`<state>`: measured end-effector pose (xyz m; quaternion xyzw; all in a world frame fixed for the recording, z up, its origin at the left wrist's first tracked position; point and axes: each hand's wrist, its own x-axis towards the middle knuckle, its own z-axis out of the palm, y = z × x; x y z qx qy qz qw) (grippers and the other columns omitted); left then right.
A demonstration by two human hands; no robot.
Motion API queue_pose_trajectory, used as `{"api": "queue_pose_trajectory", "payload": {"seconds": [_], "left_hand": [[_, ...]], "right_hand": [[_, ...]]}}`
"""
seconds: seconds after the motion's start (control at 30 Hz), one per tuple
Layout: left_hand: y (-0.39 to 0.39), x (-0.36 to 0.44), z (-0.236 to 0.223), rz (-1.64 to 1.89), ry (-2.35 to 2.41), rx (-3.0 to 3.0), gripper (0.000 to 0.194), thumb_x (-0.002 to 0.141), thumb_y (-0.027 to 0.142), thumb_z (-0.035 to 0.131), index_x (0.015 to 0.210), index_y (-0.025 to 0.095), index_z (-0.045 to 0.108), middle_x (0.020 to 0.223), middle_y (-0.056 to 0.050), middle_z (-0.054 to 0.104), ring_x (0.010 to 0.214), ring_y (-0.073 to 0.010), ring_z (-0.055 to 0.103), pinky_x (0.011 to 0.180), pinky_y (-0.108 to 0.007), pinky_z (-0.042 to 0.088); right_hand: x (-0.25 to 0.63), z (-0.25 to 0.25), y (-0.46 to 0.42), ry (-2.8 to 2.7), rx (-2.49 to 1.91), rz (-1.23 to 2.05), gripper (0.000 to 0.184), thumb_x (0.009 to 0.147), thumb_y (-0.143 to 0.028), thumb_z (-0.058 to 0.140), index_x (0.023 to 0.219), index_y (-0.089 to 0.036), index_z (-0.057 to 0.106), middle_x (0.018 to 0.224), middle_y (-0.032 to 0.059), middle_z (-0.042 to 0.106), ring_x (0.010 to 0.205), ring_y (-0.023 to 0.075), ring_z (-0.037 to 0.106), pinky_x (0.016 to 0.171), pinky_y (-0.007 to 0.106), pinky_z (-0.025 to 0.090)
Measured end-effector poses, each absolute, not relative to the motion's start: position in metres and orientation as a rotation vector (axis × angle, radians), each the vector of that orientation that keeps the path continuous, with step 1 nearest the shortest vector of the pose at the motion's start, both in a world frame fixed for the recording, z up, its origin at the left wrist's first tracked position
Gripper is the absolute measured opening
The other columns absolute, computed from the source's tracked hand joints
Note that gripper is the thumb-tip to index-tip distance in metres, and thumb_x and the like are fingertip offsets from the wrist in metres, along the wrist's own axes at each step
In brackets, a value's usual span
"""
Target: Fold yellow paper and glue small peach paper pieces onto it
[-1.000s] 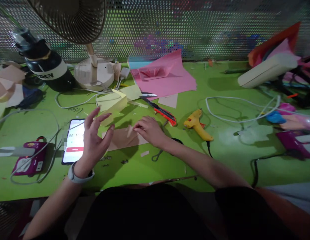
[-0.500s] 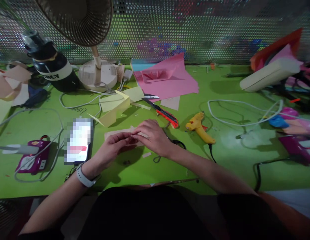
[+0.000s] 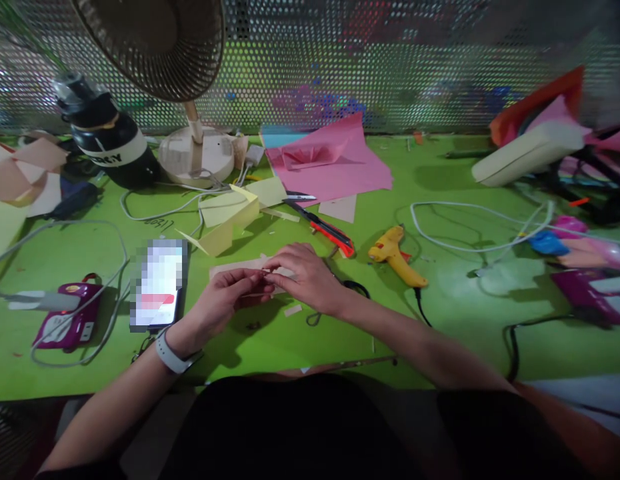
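My left hand (image 3: 225, 297) and my right hand (image 3: 305, 275) meet fingertip to fingertip over a tan paper sheet (image 3: 230, 269) lying on the green table (image 3: 290, 333). Both pinch a small tan paper piece (image 3: 270, 272) between them. A white watch sits on my left wrist. A phone (image 3: 159, 283) lies just left of my left hand. A small paper scrap (image 3: 292, 309) lies below my right hand, with black scissors (image 3: 357, 288) partly hidden behind my right wrist.
A red box cutter (image 3: 330, 233) and yellow glue gun (image 3: 395, 253) lie right of the hands. Yellow folded paper (image 3: 227, 213), pink sheets (image 3: 330, 160), a fan base (image 3: 195, 153), a dark bottle (image 3: 110, 143), white cables (image 3: 470, 227) and a purple device (image 3: 65, 323) surround them.
My left hand, raised and open a second ago beside the phone, came down to the right and closed its fingers against my right hand's fingertips on the small paper piece.
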<state>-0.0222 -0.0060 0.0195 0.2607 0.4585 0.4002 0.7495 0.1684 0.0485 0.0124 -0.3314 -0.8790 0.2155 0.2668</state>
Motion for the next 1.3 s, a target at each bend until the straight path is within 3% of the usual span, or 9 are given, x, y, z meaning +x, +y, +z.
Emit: {"api": "queue_pose_trajectory", "payload": {"seconds": [0.5,0.67,0.8,0.93,1.1,1.3], "left_hand": [[-0.004,-0.017,0.017,0.952,1.107,0.697,0.023,0.079,0.033,0.075,0.094,0.016,0.07,0.088,-0.003,0.071,0.077,-0.0127,0.067,0.07,-0.025,0.059],[0.0,-0.019,0.014,1.006,1.118,0.704,0.033,0.074,0.034,0.08,0.099,0.014,0.073,0.085,-0.003,0.073,0.07,-0.0108,0.068,0.071,-0.024,0.06],[0.002,-0.019,0.014,1.065,1.083,0.635,0.031,0.07,0.031,0.083,0.095,0.014,0.075,0.081,-0.003,0.073,0.072,-0.0104,0.069,0.076,-0.023,0.06],[0.003,-0.018,0.014,1.059,1.062,0.594,0.03,0.069,0.03,0.084,0.093,0.014,0.075,0.085,-0.005,0.074,0.078,-0.0125,0.07,0.077,-0.024,0.061],[0.002,-0.017,0.015,1.055,1.076,0.611,0.029,0.072,0.03,0.082,0.097,0.016,0.076,0.089,-0.005,0.076,0.08,-0.0133,0.071,0.079,-0.026,0.061],[0.001,-0.018,0.015,1.05,1.058,0.584,0.02,0.081,0.024,0.074,0.099,0.015,0.075,0.089,-0.004,0.076,0.083,-0.0127,0.071,0.084,-0.027,0.06]], "right_hand": [[0.199,0.024,0.034,-2.298,-0.923,0.502,0.017,0.095,-0.027,0.053,0.099,-0.021,0.068,0.095,0.0067,0.071,0.092,0.0199,0.063,0.084,0.036,0.048],[0.26,0.023,0.03,-2.22,-1.255,0.087,0.02,0.094,-0.03,0.054,0.108,-0.021,0.066,0.105,0.0085,0.069,0.101,0.023,0.062,0.091,0.042,0.049],[0.317,0.01,0.03,-2.139,-1.829,-0.236,0.039,0.088,-0.032,0.057,0.122,-0.014,0.058,0.123,0.0175,0.06,0.112,0.0331,0.056,0.089,0.047,0.048],[0.341,-0.001,0.033,-2.204,-2.188,-0.121,0.045,0.082,-0.031,0.057,0.123,-0.012,0.057,0.116,0.0186,0.06,0.099,0.0316,0.06,0.081,0.043,0.049],[0.339,-0.005,0.045,-2.171,-2.257,-0.045,0.062,0.079,-0.029,0.057,0.137,-0.011,0.044,0.122,0.0189,0.054,0.099,0.0312,0.059,0.078,0.041,0.049],[0.345,-0.007,0.047,-2.083,-2.198,-0.057,0.05,0.076,-0.024,0.056,0.125,-0.011,0.055,0.108,0.0185,0.058,0.101,0.0318,0.057,0.082,0.042,0.048]]}}
